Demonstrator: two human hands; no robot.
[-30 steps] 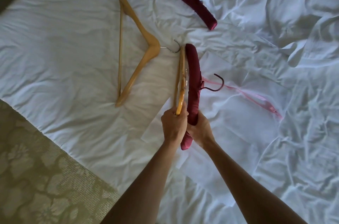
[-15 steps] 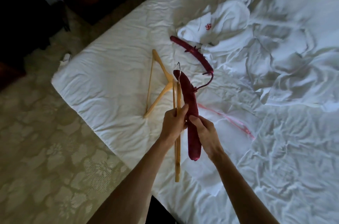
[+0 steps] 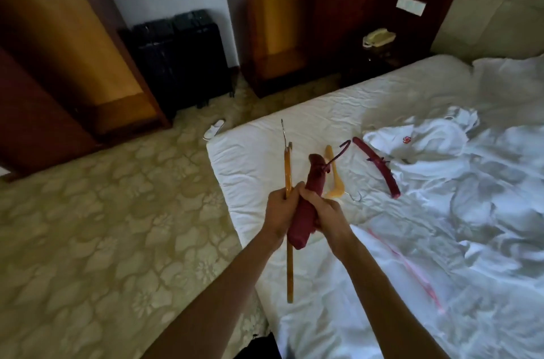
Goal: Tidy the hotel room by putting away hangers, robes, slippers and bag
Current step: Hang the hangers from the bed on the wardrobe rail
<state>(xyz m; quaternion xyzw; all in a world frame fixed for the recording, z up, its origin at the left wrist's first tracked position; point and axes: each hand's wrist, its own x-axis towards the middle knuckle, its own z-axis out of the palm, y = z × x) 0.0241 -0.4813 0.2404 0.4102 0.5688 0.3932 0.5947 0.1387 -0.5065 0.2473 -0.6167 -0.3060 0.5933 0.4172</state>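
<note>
Burgundy padding fills the right hand (image 3: pixel 326 213), whose fingers curl round a padded hanger (image 3: pixel 309 199) held upright, its dark hook (image 3: pixel 338 152) pointing toward the bed's far side. The left hand (image 3: pixel 281 210) sits right against it, gripping a wooden hanger (image 3: pixel 290 255) seen edge-on, with its metal hook (image 3: pixel 283 132) sticking up. The two hands touch, each clamped on its own hanger.

On the bed (image 3: pixel 250 158) lie a second wooden hanger (image 3: pixel 334 179) and a second padded hanger (image 3: pixel 379 166), both just beyond the hands. A white robe (image 3: pixel 418 138) with a red emblem is rumpled farther back, and a pink ribbon (image 3: pixel 412 267) trails over the sheet. One slipper (image 3: pixel 213 129) lies on the carpet (image 3: pixel 88 226) near a black suitcase (image 3: pixel 179 58), which stands between two wooden panels.

The step in hand looks like gathering hangers, with two collected and two left. The next move probably calls for shifting both held hangers into one hand, freeing the other to reach for the pair on the bed, or else carrying them to the wardrobe; where that rail is cannot be told from here.
</note>
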